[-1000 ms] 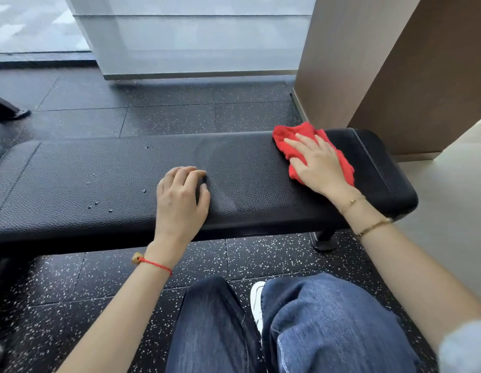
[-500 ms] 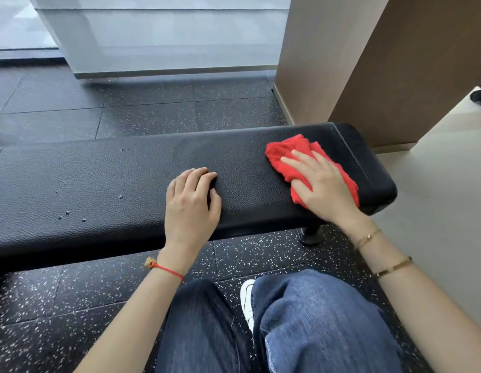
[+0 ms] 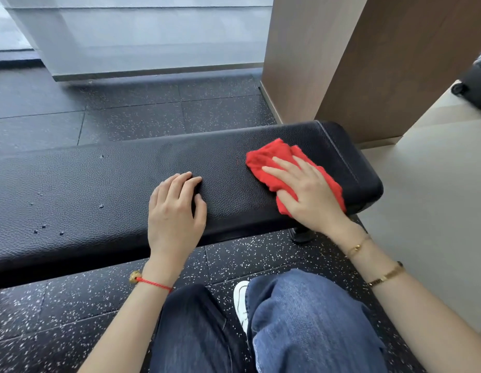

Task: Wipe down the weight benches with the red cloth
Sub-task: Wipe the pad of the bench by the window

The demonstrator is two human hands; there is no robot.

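- Speckled gym floor [image 3: 158, 114] under a black bench [image 3: 113, 179].
- Right hand [image 3: 312, 195] presses the red cloth [image 3: 271, 154] flat, fingers straight, to wipe.
- Left hand [image 3: 174, 211] rests on the padding, fingers loosely curled, likely bracing.

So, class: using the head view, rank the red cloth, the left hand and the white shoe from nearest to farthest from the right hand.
1. red cloth, directly under the right hand.
2. left hand, to its left on the bench.
3. white shoe, below on the floor.

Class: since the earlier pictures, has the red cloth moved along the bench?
Yes. The red cloth has slid from the bench's far edge towards its near edge.
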